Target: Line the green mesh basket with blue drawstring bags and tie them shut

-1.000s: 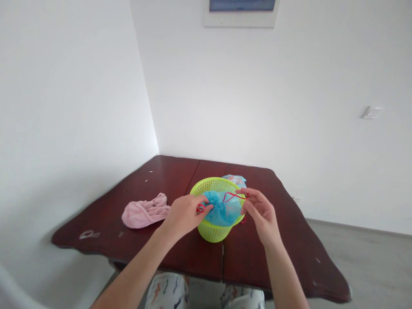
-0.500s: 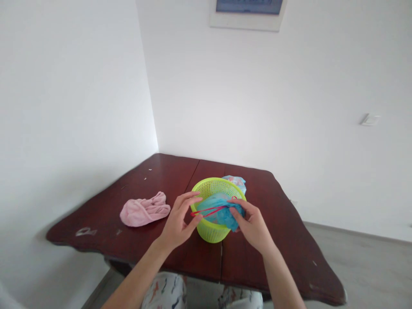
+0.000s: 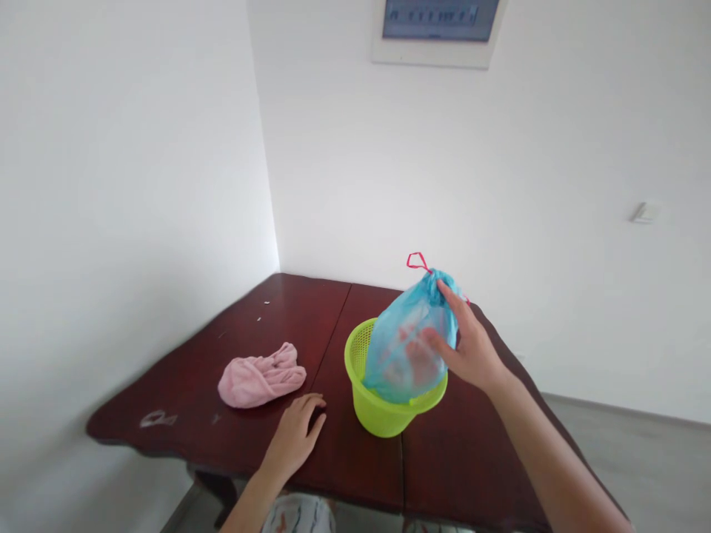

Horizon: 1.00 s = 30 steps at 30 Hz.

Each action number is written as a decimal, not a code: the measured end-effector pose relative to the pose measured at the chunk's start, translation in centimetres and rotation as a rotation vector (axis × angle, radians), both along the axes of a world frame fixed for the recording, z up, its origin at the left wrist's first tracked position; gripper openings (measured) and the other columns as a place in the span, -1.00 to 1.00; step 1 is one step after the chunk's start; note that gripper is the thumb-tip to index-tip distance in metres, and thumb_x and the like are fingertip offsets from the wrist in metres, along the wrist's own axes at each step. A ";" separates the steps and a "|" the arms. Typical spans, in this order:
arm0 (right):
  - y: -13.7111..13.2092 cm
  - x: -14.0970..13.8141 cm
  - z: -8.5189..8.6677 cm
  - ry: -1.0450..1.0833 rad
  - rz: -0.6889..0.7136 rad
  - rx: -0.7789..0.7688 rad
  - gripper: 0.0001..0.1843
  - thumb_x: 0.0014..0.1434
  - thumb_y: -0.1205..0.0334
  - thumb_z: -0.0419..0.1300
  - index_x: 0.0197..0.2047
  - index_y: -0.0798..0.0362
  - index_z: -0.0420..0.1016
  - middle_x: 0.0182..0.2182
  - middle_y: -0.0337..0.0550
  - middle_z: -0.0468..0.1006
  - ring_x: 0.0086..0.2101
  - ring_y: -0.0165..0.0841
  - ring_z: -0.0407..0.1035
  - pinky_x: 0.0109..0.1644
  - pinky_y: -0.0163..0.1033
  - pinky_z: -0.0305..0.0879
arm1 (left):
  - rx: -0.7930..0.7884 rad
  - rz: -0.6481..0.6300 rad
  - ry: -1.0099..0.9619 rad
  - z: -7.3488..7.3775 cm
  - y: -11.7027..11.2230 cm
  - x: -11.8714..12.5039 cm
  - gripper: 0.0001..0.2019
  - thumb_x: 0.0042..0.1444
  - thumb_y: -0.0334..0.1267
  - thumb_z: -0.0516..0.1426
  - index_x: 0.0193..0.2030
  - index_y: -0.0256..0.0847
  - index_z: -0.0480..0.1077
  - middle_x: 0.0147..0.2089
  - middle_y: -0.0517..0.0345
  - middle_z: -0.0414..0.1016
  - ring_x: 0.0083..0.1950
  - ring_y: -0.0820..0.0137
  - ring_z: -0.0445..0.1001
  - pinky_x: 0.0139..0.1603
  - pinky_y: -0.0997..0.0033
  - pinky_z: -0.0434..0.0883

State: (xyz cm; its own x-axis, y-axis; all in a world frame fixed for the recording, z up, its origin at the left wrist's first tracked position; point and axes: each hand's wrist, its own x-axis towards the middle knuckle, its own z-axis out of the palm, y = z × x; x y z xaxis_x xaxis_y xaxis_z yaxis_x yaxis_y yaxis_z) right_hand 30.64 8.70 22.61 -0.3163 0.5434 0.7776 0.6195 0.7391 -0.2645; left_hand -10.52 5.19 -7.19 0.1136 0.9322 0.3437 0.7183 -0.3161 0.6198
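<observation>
Bag has come up from flat across the basket: one blue plastic drawstring bag now stands tilted, lower end inside one lime-green basket, with one red drawstring loop above its neck. Right hand grips the bag's side, fingers spread. Contents look reddish, too blurred to tell. Left hand lies open and empty on the dark wood surface, near one pink towel.

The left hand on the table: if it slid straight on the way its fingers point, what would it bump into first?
Probably the lime-green plastic basket, just ahead of the left hand, though depth is hard to judge here.
</observation>
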 end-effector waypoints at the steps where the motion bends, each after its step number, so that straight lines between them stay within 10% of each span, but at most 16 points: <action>1: 0.8 0.1 1.2 -0.062 -0.043 0.073 0.02 0.54 0.00 0.38 0.85 -0.18 0.00 0.67 0.16 0.34 0.59 0.18 0.32 0.68 0.46 0.27 | 0.002 0.003 0.032 0.2 -0.1 0.2 -0.76 0.52 -0.12 0.13 0.10 -0.04 0.62 0.30 -0.07 0.69 0.38 -0.08 0.65 0.46 -0.28 0.56; 8: 7.8 2.1 7.4 -0.222 -0.241 0.365 -0.03 0.51 -0.05 0.29 0.80 0.12 0.11 0.55 0.31 0.48 0.54 0.27 0.35 0.66 0.49 0.26 | 0.050 0.016 0.092 -1.1 0.4 0.3 -0.76 0.52 -0.12 0.11 0.11 0.03 0.61 0.30 -0.05 0.70 0.39 -0.12 0.66 0.41 -0.29 0.60; 16: 12.7 9.2 7.8 -0.205 -0.361 0.430 -0.08 0.52 -0.09 0.28 0.76 0.10 0.18 0.50 0.30 0.54 0.43 0.23 0.48 0.54 0.42 0.43 | 0.181 0.024 0.138 -4.0 1.0 -0.4 -0.75 0.57 -0.16 0.11 0.16 -0.01 0.63 0.29 -0.07 0.71 0.35 -0.05 0.69 0.37 -0.22 0.63; 21: 15.2 12.8 4.1 -0.083 -0.366 0.233 -0.41 0.58 -0.08 0.18 0.48 0.05 0.57 0.30 0.18 0.71 0.31 0.10 0.57 0.52 0.31 0.43 | 0.198 0.018 0.169 -4.3 1.3 -0.5 -0.77 0.57 -0.18 0.13 0.16 -0.02 0.63 0.29 -0.06 0.71 0.33 -0.03 0.68 0.33 -0.19 0.62; 27: 17.5 11.8 -5.9 -0.049 -0.441 -0.364 -0.62 0.54 0.07 0.11 -0.15 0.06 0.69 -0.21 0.02 0.79 -0.19 -0.16 0.64 0.00 -0.08 0.59 | 0.169 0.008 0.165 -3.1 1.2 -0.2 -0.77 0.56 -0.18 0.13 0.14 -0.03 0.63 0.28 -0.06 0.71 0.31 -0.04 0.68 0.32 -0.21 0.61; 30: 16.7 10.6 -10.2 -0.141 -0.370 -0.426 -0.78 0.44 0.19 0.23 -0.07 0.05 0.72 -0.06 0.00 0.80 -0.02 -0.19 0.66 0.17 -0.13 0.57 | 0.145 0.007 0.145 -2.5 0.9 0.0 -0.76 0.56 -0.16 0.13 0.13 -0.03 0.64 0.28 -0.07 0.71 0.31 -0.05 0.68 0.30 -0.23 0.63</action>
State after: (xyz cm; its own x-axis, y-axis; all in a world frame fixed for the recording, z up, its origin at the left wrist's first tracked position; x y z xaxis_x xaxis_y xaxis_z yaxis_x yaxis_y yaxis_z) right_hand 41.25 25.39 12.36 -0.1305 0.8932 0.4304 0.8670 0.3133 -0.3874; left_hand -10.54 6.08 -9.66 0.1656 0.8752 0.4546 0.7990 -0.3893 0.4583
